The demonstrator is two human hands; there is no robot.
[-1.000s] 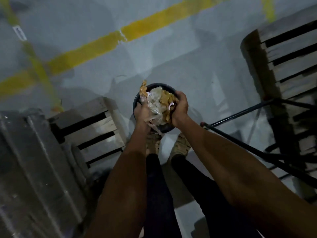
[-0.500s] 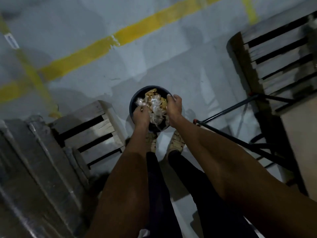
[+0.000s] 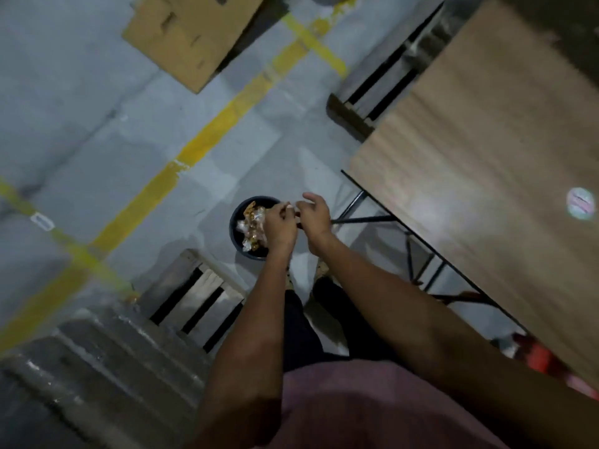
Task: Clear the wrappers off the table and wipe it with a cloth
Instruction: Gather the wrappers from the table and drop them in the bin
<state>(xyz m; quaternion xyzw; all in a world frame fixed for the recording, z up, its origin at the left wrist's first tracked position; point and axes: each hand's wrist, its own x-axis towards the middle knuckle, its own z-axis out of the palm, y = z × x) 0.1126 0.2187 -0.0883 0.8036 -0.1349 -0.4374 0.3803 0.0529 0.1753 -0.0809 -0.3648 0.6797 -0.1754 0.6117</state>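
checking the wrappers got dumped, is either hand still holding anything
Right hand is open and empty. Left hand sits over the wrappers in the bin; any hold is hidden.

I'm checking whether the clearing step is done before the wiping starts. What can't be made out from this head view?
- Table: its far and right parts are cut off by the frame edge, so leftover wrappers cannot be ruled out.
- Small round thing on the table: too blurred to identify.
- Bin: the left hand covers part of it.
- Right hand: whether it holds anything is unclear.
- Cloth: not identifiable.
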